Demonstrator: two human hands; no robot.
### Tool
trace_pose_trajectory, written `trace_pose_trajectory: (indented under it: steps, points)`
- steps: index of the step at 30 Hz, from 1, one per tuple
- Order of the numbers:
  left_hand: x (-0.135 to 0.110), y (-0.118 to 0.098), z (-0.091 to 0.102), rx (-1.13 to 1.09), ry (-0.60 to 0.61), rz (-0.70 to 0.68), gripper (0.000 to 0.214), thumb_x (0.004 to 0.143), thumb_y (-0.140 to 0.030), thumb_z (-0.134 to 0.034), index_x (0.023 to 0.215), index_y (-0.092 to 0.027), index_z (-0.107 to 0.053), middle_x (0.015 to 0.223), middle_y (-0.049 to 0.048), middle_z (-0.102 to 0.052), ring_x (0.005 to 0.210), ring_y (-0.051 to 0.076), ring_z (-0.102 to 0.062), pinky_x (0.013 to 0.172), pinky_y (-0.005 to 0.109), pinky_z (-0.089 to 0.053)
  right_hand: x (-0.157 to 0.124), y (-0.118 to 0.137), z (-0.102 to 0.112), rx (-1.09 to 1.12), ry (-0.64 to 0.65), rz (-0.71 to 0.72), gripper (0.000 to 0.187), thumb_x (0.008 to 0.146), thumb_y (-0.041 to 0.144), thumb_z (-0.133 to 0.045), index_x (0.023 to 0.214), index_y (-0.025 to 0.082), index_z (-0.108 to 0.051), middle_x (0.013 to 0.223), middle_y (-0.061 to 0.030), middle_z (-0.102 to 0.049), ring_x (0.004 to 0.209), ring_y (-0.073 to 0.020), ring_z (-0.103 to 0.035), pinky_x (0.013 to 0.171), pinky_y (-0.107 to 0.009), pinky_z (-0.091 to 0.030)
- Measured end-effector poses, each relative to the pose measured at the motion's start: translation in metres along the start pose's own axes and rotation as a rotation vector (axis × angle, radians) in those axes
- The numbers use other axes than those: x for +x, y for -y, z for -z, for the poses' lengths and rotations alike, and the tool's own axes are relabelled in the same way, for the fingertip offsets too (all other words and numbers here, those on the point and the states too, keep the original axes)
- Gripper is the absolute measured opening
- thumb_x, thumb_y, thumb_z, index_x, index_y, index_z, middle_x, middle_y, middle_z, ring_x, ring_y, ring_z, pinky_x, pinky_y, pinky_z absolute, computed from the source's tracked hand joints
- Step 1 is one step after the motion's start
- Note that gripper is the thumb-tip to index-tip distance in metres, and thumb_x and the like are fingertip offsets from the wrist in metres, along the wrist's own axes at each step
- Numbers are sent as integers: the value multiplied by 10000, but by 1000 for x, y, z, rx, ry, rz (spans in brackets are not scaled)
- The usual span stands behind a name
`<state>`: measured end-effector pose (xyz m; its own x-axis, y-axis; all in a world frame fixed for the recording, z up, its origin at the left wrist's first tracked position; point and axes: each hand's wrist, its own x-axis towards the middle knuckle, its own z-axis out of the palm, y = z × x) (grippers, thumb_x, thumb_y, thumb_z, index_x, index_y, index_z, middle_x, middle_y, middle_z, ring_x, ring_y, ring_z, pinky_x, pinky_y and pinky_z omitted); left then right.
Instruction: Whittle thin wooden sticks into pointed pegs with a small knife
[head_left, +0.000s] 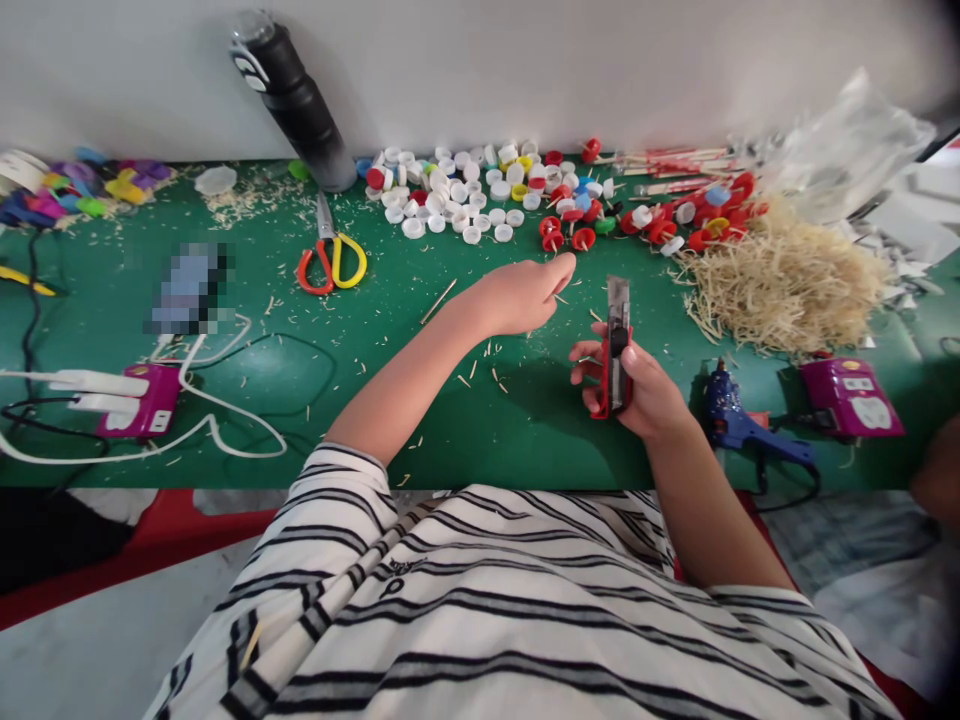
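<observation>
My right hand (651, 393) is wrapped round a red and black utility knife (618, 345), with its wide metal end pointing away from me. To its left, my left hand (525, 293) hovers over the green table, its fingers bent and pressed together. Whatever those fingers may hold is too small or hidden to make out. Just beyond the left hand lie red bottle caps (583, 238), some with thin sticks through them. A heap of mostly white bottle caps (454, 200) spreads along the back of the table. Small wood shavings (491, 350) are scattered below my left hand.
Scissors (331, 262), a phone (187, 290) and a black bottle (300, 110) are on the left. A pile of wood shreds (787, 275), a blue glue gun (739, 418) and a purple socket box (851, 397) occupy the right. White cables (214, 425) cross the left side. Another person's arm (937, 465) shows far right.
</observation>
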<state>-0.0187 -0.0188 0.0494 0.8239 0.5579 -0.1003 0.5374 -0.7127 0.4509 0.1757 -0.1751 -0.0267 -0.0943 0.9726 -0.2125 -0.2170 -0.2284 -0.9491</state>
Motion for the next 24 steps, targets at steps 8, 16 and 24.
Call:
trace_pose_trajectory:
  steps: [8,16,24]
  points:
    - [14,-15,-29,216,-173,-48,291,937,-249,-437,1087,-205,-682,767,76,-687,594,191,-533,565,342,-253,9,19,-21,-31,140,74,496,861,652,-650,1127,235,-692,956,-48,-564,762,-183,-592,583,-324,-543]
    - [15,-18,-51,284,-349,-109,209,934,-298,-507,954,-181,-680,728,65,-739,631,201,-656,536,325,-248,18,23,-23,-252,359,88,507,956,602,-597,1291,246,-732,985,-60,-627,756,-160,-597,649,-299,-523]
    - [16,-29,-64,362,-398,-142,201,855,-188,-513,908,-146,-702,671,68,-732,677,212,-703,595,327,-236,18,46,-30,-342,620,30,431,1017,521,-559,1269,210,-719,1118,-77,-678,811,-120,-611,709,-236,-576]
